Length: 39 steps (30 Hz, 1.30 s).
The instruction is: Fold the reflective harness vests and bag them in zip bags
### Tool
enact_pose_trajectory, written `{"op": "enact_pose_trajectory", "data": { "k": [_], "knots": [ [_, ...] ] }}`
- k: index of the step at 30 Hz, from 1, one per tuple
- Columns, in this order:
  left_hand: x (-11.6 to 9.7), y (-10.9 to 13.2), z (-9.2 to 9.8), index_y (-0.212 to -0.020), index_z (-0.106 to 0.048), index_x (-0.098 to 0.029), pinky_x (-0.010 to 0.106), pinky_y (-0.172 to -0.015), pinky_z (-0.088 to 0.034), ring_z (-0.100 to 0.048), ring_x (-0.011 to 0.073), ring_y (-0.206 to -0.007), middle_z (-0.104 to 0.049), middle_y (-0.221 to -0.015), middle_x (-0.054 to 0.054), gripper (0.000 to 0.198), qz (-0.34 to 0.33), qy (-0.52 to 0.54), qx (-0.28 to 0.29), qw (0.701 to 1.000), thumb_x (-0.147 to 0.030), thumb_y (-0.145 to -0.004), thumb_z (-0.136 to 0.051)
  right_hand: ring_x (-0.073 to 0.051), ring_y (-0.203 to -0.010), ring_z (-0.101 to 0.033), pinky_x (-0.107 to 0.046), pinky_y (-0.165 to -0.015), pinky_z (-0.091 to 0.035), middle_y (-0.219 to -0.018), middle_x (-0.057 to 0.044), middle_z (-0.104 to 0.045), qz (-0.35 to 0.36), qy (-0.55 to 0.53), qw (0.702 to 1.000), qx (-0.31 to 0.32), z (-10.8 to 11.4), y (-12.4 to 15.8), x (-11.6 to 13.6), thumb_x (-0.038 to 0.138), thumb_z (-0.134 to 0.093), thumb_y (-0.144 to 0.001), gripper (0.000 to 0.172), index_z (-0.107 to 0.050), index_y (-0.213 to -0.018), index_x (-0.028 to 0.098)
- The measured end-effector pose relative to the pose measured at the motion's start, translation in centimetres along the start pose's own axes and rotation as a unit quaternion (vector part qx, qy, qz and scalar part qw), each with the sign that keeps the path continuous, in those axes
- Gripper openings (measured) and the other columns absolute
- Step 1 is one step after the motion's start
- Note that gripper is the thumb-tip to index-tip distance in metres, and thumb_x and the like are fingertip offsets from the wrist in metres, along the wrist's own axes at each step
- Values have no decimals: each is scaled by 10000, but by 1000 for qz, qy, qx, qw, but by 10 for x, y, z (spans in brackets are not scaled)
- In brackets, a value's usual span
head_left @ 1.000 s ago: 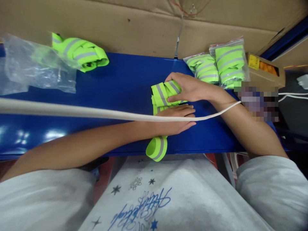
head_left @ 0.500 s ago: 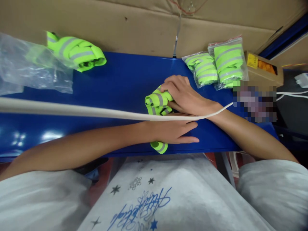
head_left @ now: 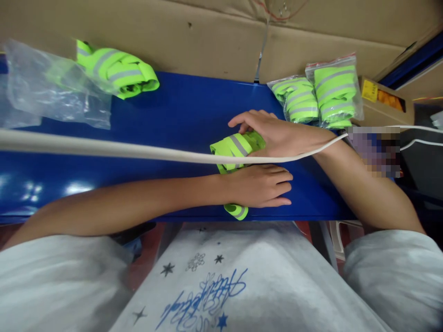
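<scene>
The left hand (head_left: 263,186) lies back-up across a yellow-green strap (head_left: 228,148) on the blue bench (head_left: 183,110), fingers slightly spread, with a loop of strap poking out on its near side. Just beyond it, the right hand (head_left: 273,134) arches over the folded part, index finger stretched out; I can't tell whether it's gripping. Past the right hand sit two bagged bundles (head_left: 335,92); well left of both hands, a loose bundle (head_left: 129,74).

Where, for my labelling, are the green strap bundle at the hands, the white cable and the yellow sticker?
Green strap bundle (head_left: 234,146): head view, striped top.
White cable (head_left: 138,151): head view, thicker left stretch.
Yellow sticker (head_left: 369,90): head view, its middle.
</scene>
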<state>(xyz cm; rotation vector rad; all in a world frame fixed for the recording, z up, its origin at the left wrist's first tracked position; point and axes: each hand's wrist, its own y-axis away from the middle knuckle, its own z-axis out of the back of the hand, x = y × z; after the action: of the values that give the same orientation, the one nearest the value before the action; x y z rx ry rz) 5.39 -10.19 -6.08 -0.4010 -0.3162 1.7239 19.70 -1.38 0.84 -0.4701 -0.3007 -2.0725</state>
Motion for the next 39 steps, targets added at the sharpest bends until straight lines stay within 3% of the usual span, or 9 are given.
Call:
{"op": "enact_pose_trajectory", "data": {
  "k": [2,6,13,17,22,25,30,33,39],
  "knots": [
    [1,0,-2,-1111,-755,-111,386,-1023,-601,-733,264,-1163,-750,-1284,173,408,0,4,-6,1000,-438,-1129,-513,-363,-1328,-564,-563,-1176,-427,-1438,-119,-608,-13,34,999,11,0,-8,-5,472,-848,-807,823,-548,-1548,277],
    [2,0,0,-1112,-756,-109,381,-1033,-599,-735,261,-1168,-749,-1290,169,393,-2,5,-10,1000,-414,-1131,-509,-343,-1396,-529,-508,-1182,-467,-1495,-91,-536,21,28,999,35,3,-25,-18,461,-896,-753,753,-630,-1435,285],
    [3,0,4,-1146,-759,-96,366,-1083,-566,-717,252,-1214,-743,-1316,171,405,-20,5,7,1000,-387,-1144,-478,-266,-1040,-688,-390,-884,-597,-1172,-26,-735,-5,-36,996,82,8,-39,-29,497,-990,-662,676,-727,-1248,287],
    [3,1,2,-1119,-763,-129,379,-1022,-565,-726,254,-1140,-763,-1259,141,408,-2,-14,3,1000,-407,-1146,-465,-267,-1008,-677,-399,-875,-585,-1034,-34,-713,-16,1,1000,20,-3,-34,-25,550,-940,-742,530,-746,-1135,253],
    [6,0,3,-1026,-761,-175,394,-926,-547,-730,240,-1036,-783,-1150,93,412,19,-29,2,999,-404,-1152,-443,-258,-922,-654,-436,-832,-595,-1192,-75,-613,-76,67,990,-94,-21,-28,-24,582,-1001,-635,820,-648,-1305,268],
    [10,-2,2,-1062,-761,-171,389,-962,-538,-729,224,-1048,-779,-1174,88,396,-13,-29,0,999,-367,-1156,-430,-248,-946,-651,-440,-875,-597,-1181,-65,-584,-71,71,986,-136,-30,-28,-16,552,-990,-680,751,-638,-1274,259],
    [12,-1,2,-1028,-768,-180,352,-874,-548,-732,210,-1000,-790,-1130,81,347,-6,-29,-8,1000,-309,-1132,-464,-285,-1116,-639,-452,-975,-567,-1331,-107,-589,-53,95,983,-145,-40,-27,6,344,-974,-751,676,-618,-1308,205],
    [11,-1,4,-983,-764,-183,351,-860,-555,-728,219,-1008,-786,-1115,88,331,5,-28,-15,999,-290,-1119,-481,-313,-1166,-622,-472,-1020,-520,-1242,-94,-672,-24,103,985,-135,-40,-25,8,315,-896,-849,586,-608,-1346,199],
    [9,-1,0,-1055,-767,-178,354,-868,-562,-721,211,-1003,-775,-1155,107,251,-10,-19,-4,1000,-267,-1099,-537,-299,-1036,-678,-393,-867,-528,-1196,-89,-700,-39,138,984,-102,-30,-19,17,316,-786,-932,462,-606,-1344,209]
  ]
}}
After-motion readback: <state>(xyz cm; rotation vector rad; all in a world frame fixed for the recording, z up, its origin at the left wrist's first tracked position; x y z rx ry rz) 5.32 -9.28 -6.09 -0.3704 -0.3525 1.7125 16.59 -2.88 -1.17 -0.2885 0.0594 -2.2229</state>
